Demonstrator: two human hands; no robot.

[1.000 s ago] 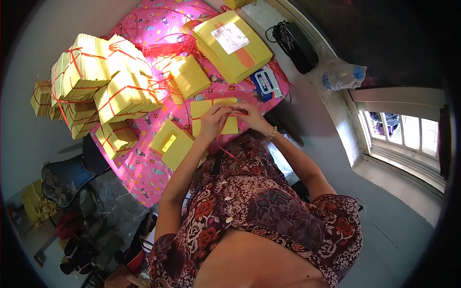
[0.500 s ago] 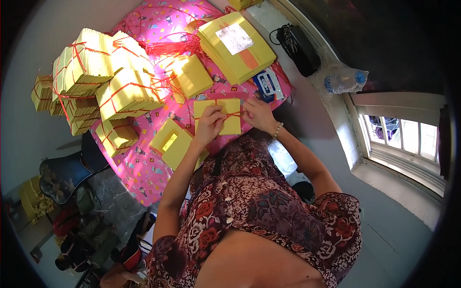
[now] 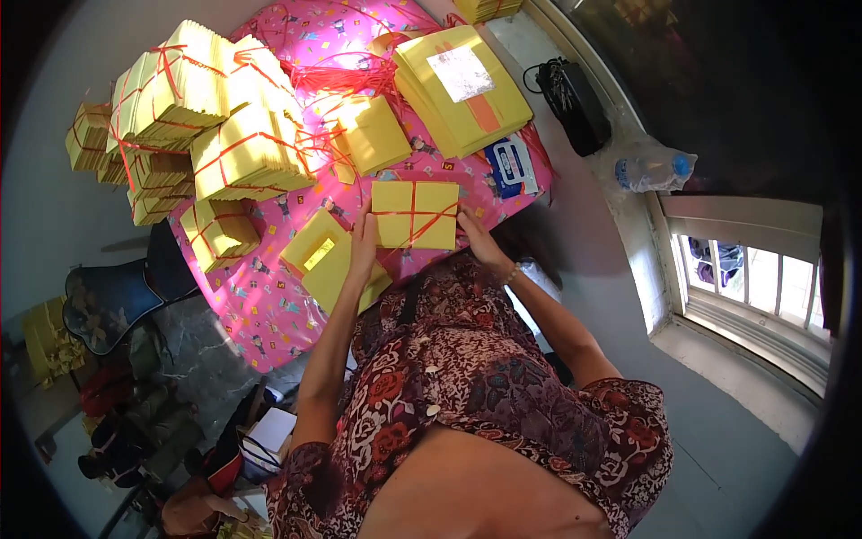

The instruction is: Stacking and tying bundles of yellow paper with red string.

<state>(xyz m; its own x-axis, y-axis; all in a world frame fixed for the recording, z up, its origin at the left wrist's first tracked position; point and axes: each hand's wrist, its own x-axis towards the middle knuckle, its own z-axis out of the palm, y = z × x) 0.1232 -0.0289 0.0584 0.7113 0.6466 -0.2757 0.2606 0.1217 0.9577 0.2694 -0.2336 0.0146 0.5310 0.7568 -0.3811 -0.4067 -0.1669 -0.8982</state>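
Observation:
A yellow paper bundle [image 3: 395, 232] lies near the front edge of the table, tied crosswise with red ribbon. My left hand [image 3: 364, 238] presses its left side, fingers pointing away from me. At the right side, my right hand [image 3: 480, 241] grips the edge, so the bundle sits between both hands. Loose yellow paper pieces [image 3: 346, 274] lie just to the left, partly behind my left forearm. Beyond the bundle rests a smaller yellow stack [image 3: 373, 135], with a tangle of red ribbon [image 3: 346, 81] farther back.
Tied yellow bundles [image 3: 247, 162] pile up at the left of the pink patterned tablecloth [image 3: 260, 314]. A large yellow stack [image 3: 431, 99] and a blue-and-white packet [image 3: 514, 169] lie at the right. On the ledge are a black case [image 3: 575, 108] and a bagged plastic bottle [image 3: 660, 169].
My hands have moved from the ribbon on top of the bundle out to its two sides. The ribbon crossing now shows uncovered.

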